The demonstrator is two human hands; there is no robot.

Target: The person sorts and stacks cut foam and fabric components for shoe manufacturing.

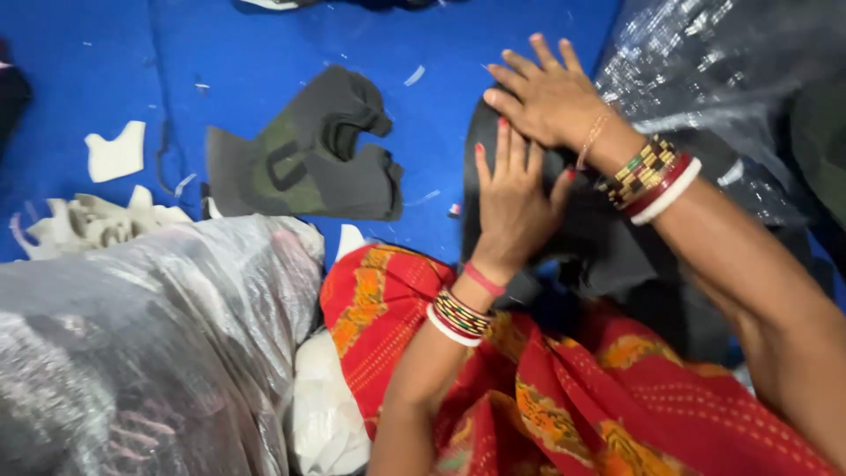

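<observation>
Dark stack (608,238), right: pressed flat by left hand (514,207) and right hand (546,97), fingers spread, nothing gripped. Slippage is risked, since nothing is clamped.

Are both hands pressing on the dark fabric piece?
Yes, the left hand and right hand both lie flat on the dark fabric piece.

— Which materials are seen at the right?
— A matt dark fabric piece (608,238) is pressed; glossy clear plastic (705,62) lies above.
— And lower left?
— A crinkled, shiny plastic bag (150,344).
</observation>
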